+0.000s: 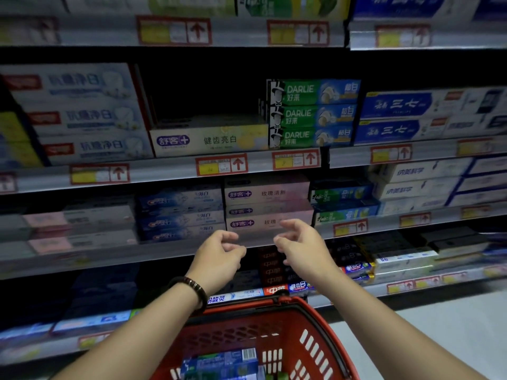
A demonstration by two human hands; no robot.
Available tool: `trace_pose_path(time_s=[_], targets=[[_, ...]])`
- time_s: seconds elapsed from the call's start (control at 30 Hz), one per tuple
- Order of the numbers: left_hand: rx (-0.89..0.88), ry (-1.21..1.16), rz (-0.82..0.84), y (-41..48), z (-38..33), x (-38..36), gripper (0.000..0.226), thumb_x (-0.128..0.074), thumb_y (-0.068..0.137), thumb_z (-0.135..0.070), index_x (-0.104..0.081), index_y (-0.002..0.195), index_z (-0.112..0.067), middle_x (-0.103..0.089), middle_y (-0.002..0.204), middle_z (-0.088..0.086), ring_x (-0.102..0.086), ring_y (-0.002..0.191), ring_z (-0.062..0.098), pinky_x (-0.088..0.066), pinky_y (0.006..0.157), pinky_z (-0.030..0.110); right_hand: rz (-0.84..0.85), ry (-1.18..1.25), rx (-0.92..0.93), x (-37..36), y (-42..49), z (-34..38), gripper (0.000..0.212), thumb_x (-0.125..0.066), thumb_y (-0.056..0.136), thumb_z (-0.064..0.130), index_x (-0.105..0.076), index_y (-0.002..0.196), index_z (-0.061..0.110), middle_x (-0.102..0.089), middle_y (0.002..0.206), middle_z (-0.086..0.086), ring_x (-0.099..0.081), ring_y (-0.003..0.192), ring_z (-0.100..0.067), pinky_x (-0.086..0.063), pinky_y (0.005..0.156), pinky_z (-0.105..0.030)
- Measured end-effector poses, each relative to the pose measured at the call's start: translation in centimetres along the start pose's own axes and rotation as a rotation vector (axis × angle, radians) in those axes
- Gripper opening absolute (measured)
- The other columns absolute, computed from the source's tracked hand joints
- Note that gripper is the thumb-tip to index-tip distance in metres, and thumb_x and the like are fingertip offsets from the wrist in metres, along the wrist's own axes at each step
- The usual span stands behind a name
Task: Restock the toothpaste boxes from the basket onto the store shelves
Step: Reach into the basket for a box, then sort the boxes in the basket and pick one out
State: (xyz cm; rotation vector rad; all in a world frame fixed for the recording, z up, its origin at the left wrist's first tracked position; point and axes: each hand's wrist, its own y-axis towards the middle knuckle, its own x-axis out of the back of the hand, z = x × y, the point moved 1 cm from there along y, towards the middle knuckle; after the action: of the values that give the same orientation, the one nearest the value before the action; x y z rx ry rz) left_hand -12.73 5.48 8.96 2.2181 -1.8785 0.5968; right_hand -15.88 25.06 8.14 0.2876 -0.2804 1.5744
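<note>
Basket (315, 333) on floor w/ toothpaste boxes (219, 363) in it; shelves (164, 171) behind basket; both hands above basket, left hand (219, 256) left of right hand (301, 248).

Basket (310, 341): red moulded plastic, perforated walls, slight sheen, black rim band.
Toothpaste boxes in basket (222, 363): printed card, glossy.
Green Darlie boxes (312, 113): coated card, glossy print.
Pale yellow box (208, 139): card, satin finish.
Pink boxes (267, 194): card, matt look.
Shelf edge strip (164, 171): smooth grey, light sheen; material unclear.
Price labels (221, 165): paper.
Bracelet (196, 290) on my left wrist: dark polished beads.
</note>
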Motion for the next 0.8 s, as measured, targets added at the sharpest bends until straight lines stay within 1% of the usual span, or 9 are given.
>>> trace_pose_path(time_s=[0.1,0.2,0.37,0.47,0.57,0.63,0.7,0.73,0.8], targets=[[0.006,0.013,0.011,-1.6,0.5,1.2,0.019,-0.066,0.099,-0.023,-0.061,0.117,-0.028,-0.072,0.102,-0.007,-0.075,0.087,0.016,-0.064,0.076,0.037,0.026,-0.017,-0.007,0.0,-1.9,0.0,0.037,-0.067,0.101,0.026,-0.059,0.137,0.029,-0.072,0.105,0.009,-0.071,0.098,-0.013,-0.061,0.094,-0.049],[0.03,0.003,0.021,-3.3,0.9,2.5,0.016,-0.067,0.1,-0.022,-0.062,0.114,-0.026,-0.074,0.098,-0.001,-0.076,0.086,0.022,-0.062,0.074,0.041,0.06,-0.037,-0.003,-0.3,-3.7,0.0,0.036,-0.068,0.101,0.026,-0.061,0.136,0.028,-0.074,0.101,0.008,-0.071,0.098,-0.011,-0.059,0.095,-0.048],[0.037,0.028,0.046,-6.4,2.2,4.6,0.014,-0.067,0.1,-0.02,-0.062,0.112,-0.024,-0.075,0.099,0.004,-0.076,0.084,0.022,-0.058,0.065,0.032,0.102,-0.035,-0.007,-1.0,-6.3,-0.7,0.029,-0.069,0.101,0.026,-0.064,0.129,0.029,-0.074,0.097,0.003,-0.072,0.093,-0.012,-0.061,0.089,-0.046],[0.068,0.036,0.054,-8.5,4.3,5.6,0.014,-0.068,0.099,-0.018,-0.063,0.111,-0.022,-0.076,0.099,0.007,-0.076,0.083,0.026,-0.055,0.058,0.031,0.13,-0.051,-0.022,-1.9,-7.9,-2.1,0.027,-0.071,0.098,0.027,-0.067,0.124,0.03,-0.075,0.093,0.004,-0.072,0.091,-0.012,-0.062,0.088,-0.046],[0.116,0.043,0.056,-10.3,6.9,6.6,0.014,-0.069,0.098,-0.018,-0.064,0.111,-0.022,-0.076,0.098,0.007,-0.076,0.079,0.023,-0.053,0.058,0.031,0.173,-0.058,-0.053,-2.7,-9.5,-3.7,0.025,-0.072,0.094,0.031,-0.068,0.119,0.033,-0.074,0.088,0.004,-0.073,0.087,-0.013,-0.062,0.085,-0.046],[0.136,0.047,0.053,-11.3,8.3,7.1,0.013,-0.068,0.099,-0.018,-0.064,0.11,-0.023,-0.077,0.097,0.006,-0.076,0.084,0.026,-0.054,0.06,0.031,0.18,-0.059,-0.081,-3.1,-10.4,-4.8,0.023,-0.073,0.095,0.027,-0.069,0.117,0.033,-0.077,0.091,0.0,-0.075,0.087,-0.017,-0.062,0.081,-0.044],[0.155,0.051,0.053,-12.1,9.6,7.8,0.012,-0.068,0.099,-0.018,-0.064,0.109,-0.023,-0.077,0.098,0.006,-0.076,0.084,0.025,-0.054,0.059,0.03,0.185,-0.015,-0.13,-3.5,-11.0,-5.5,0.02,-0.074,0.096,0.02,-0.07,0.114,0.027,-0.078,0.096,-0.009,-0.076,0.089,-0.027,-0.061,0.072,-0.042],[0.163,0.056,0.052,-12.2,10.2,8.1,0.012,-0.068,0.099,-0.018,-0.065,0.109,-0.022,-0.077,0.098,0.005,-0.076,0.083,0.024,-0.053,0.058,0.03,0.185,0.002,-0.155,-3.6,-11.2,-5.6,0.019,-0.074,0.096,0.016,-0.071,0.113,0.024,-0.078,0.097,-0.012,-0.077,0.09,-0.03,-0.06,0.067,-0.038],[0.193,0.07,0.051,-12.6,11.5,8.9,0.011,-0.069,0.099,-0.019,-0.066,0.109,-0.022,-0.077,0.099,0.003,-0.076,0.081,0.021,-0.054,0.058,0.032,0.186,0.004,-0.192,-3.8,-11.4,-6.0,0.018,-0.075,0.095,0.013,-0.071,0.112,0.019,-0.079,0.099,-0.012,-0.077,0.092,-0.028,-0.059,0.064,-0.033]])
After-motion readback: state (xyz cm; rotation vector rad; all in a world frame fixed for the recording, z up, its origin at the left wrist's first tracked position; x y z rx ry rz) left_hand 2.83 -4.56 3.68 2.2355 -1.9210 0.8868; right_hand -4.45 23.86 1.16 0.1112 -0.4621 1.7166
